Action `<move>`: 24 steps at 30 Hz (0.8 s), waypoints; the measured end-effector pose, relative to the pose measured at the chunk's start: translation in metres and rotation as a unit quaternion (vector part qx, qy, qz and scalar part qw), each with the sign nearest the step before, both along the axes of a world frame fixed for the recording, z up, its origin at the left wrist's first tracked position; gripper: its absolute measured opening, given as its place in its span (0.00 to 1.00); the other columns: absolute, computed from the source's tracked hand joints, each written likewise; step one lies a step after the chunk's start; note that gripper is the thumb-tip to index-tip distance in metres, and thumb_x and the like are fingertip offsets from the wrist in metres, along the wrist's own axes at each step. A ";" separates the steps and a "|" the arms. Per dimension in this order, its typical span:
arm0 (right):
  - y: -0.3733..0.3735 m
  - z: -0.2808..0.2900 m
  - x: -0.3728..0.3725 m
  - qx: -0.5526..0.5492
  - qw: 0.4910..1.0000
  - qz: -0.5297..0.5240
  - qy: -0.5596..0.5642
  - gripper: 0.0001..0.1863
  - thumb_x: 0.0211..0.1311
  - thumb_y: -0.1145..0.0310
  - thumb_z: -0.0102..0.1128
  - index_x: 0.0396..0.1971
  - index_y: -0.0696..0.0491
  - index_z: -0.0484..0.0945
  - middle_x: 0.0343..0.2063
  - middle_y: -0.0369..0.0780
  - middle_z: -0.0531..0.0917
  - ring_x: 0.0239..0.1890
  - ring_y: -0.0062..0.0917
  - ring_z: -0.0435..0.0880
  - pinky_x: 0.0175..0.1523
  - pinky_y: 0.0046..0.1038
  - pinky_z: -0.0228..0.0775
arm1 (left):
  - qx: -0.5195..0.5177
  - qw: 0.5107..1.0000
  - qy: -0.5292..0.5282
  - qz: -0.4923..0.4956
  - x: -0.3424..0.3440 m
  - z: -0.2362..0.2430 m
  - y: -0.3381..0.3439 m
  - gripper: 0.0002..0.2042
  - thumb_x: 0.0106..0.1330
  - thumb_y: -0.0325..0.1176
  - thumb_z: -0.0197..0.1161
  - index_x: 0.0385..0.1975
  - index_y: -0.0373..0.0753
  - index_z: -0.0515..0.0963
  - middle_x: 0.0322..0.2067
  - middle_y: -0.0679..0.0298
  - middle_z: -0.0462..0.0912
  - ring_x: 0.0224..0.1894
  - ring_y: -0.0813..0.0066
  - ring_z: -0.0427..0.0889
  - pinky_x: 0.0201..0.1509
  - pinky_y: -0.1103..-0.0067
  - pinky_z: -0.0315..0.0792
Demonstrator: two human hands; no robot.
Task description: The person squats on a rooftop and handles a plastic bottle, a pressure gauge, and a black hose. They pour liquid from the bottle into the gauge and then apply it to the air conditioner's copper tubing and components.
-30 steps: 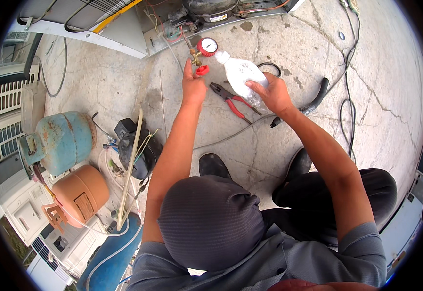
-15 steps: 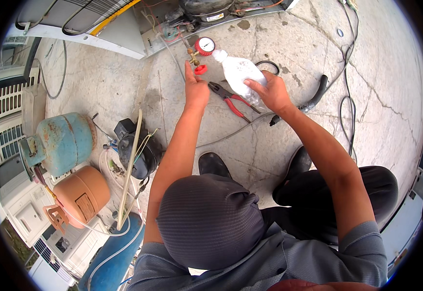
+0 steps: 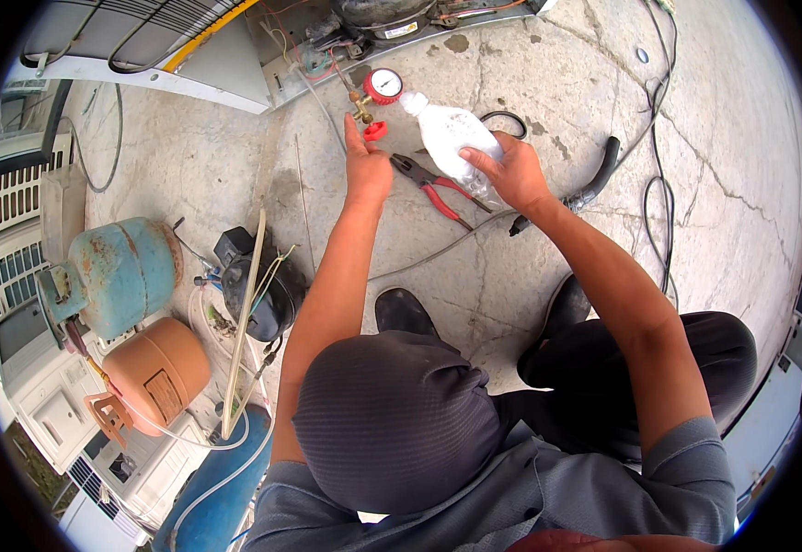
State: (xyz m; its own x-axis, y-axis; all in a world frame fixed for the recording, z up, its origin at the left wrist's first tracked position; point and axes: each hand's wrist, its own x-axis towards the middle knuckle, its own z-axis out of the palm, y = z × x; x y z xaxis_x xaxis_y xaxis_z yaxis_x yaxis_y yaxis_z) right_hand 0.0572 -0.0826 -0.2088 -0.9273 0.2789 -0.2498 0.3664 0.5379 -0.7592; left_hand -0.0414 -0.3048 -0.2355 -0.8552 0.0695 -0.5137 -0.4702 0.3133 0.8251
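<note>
I have right hand (image 3: 516,171) gripping white bottle (image 3: 454,136), neck near red-rimmed gauge (image 3: 383,85). Left hand (image 3: 367,173) at brass valve (image 3: 361,104), index finger extended; can't tell whether it grips. Gauge looks already fitted to thin pipe (image 3: 343,77); bottle not set down, pliers (image 3: 437,195) on floor (image 3: 475,267).

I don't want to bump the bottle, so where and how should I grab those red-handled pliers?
Probably take the red-handled pliers around both red handles, from above on the black shoes' side. The handles splay that way, while the dark head points away, near the left hand. The white bottle, held in the right hand, seems to crowd the far side.
</note>
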 end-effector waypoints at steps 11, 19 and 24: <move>0.002 -0.002 0.000 0.000 1.000 0.001 0.004 0.33 0.57 0.40 0.69 0.37 0.62 0.82 0.29 0.55 0.85 0.36 0.49 0.85 0.42 0.40 0.76 | 0.023 0.997 0.006 0.074 -0.006 0.010 -0.002 0.36 0.65 0.18 0.48 0.76 0.42 0.53 0.53 0.60 0.77 0.51 0.72 0.77 0.58 0.80 0.70; -0.004 0.010 -0.020 0.075 0.996 0.047 -0.007 0.34 0.58 0.39 0.67 0.36 0.62 0.82 0.28 0.56 0.84 0.36 0.53 0.84 0.43 0.44 0.75 | 0.172 0.980 0.043 0.095 -0.043 0.009 -0.018 0.22 0.73 0.25 0.50 0.66 0.39 0.70 0.60 0.58 0.77 0.60 0.67 0.76 0.63 0.68 0.70; -0.020 0.025 -0.049 0.109 0.990 0.085 0.002 0.34 0.60 0.39 0.66 0.34 0.63 0.81 0.27 0.56 0.83 0.34 0.52 0.84 0.42 0.44 0.75 | 0.263 0.961 -0.010 0.087 -0.064 0.007 -0.022 0.19 0.73 0.27 0.50 0.63 0.37 0.73 0.56 0.60 0.80 0.57 0.68 0.78 0.61 0.69 0.71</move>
State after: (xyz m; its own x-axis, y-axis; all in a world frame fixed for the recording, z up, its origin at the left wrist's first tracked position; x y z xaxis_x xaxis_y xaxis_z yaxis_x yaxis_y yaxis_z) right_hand 0.0078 -0.1023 -0.1835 -0.9663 0.1651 -0.1972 0.2534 0.7427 -0.6198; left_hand -0.1053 -0.3268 -0.2282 -0.8673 0.1812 -0.4637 -0.4958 -0.2302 0.8374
